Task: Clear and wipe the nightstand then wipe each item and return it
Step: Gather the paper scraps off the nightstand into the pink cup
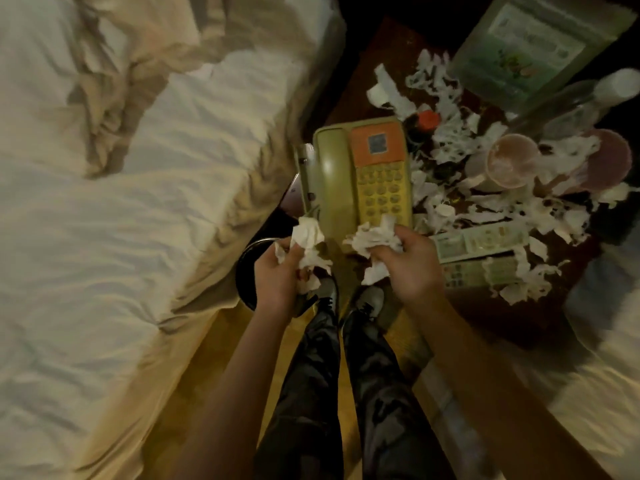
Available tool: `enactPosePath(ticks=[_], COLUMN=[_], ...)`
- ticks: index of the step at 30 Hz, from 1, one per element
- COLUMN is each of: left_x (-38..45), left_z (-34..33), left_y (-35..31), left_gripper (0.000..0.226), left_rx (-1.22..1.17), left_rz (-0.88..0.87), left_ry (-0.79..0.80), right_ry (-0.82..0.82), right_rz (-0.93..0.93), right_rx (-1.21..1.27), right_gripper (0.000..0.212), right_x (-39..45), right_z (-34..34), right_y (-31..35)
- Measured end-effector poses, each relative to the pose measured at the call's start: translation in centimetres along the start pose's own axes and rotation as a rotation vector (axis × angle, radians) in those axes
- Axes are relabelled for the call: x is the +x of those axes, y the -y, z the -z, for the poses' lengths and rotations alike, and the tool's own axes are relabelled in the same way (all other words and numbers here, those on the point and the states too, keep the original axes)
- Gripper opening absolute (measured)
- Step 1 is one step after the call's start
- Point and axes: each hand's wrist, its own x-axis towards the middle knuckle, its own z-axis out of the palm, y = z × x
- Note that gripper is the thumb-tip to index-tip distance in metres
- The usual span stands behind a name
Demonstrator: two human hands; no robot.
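Left of the phone lies the bed, w/ a dark round bin on the floor between bed and nightstand, just below the phone's near-left corner. Left hand hovers right over that bin, fingers closed on a crumpled wad of tissue. Phone sits at the nightstand's near-left edge, long axis running away from the person, handset on its left side. Right hand, at the phone's near-right corner, is closed on a second tissue wad touching the phone's near edge. Right of the phone the top is strewn w/ torn tissue scraps, plus an orange cap, two remotes, a cup, a bottle and a green pouch at the far right.

Judgement: clearing stage, early. Bin lies left and down from both hands; left hand is nearer, prob. drops first, right must cross over the phone's near end.
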Motion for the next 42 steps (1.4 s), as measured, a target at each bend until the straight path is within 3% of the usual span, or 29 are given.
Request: enactPosePath(ticks=[4,9,13,16,17,20,25,30,33,36,42], left_x=[0.8,2.8,5.4,7.2,7.8,10.0,13.4,14.9,15.2,15.0,13.6], left_z=[4.2,7.5,8.6,9.0,9.1,9.5,10.0,10.4,10.9,11.1,11.3], left_y=[3.4,9.0,13.6,16.3,17.3,19.8,22.0,22.1,21.7,20.4,16.5], left_gripper=[0.015,0.016,0.018,0.006,0.013,0.040,0.038,0.041,0.064,0.073,0.066], left_rx=[-0.058,-0.144,-0.153,-0.128,-0.133,-0.186,-0.361,-0.493,-0.441,-0.421,-0.432], left_rz=[0.140,0.335,0.478,0.579,0.607,0.682,0.648,0.639,0.638,0.641,0.666], left_ry=[-0.108,-0.192,-0.229,-0.196,-0.188,-0.165,-0.109,0.041,0.130,0.101,0.087], right_ry=[0.187,0.339,0.373,0.363,0.359,0.313,0.285,0.318,0.315,0.289,0.315], right_rz=[0.015,-0.121,-0.289,-0.421,-0.461,-0.613,-0.835,-0.842,-0.824,-0.832,-0.868], right_rx=[-0.107,-0.290,-0.321,-0.356,-0.352,-0.229,0.124,0.313,0.382,0.448,0.517], right_gripper=[0.004,0.020,0.012,0.025,0.029,0.032,0.036,0.045,0.047,0.049,0.052], right_x=[-0.6,0.5,2.7,4.8,5.5,7.4,9.6,10.1,9.8,9.4,8.1], right_z=[-5.5,-12.8,-17.6,-20.4,-21.1,-23.2,-25.5,-25.9,-25.3,-24.4,-22.1], right_y=[-0.6,-4.6,-9.5,-12.7,-13.6,-15.5,-17.0,-18.0,-17.6,-16.5,-14.2])
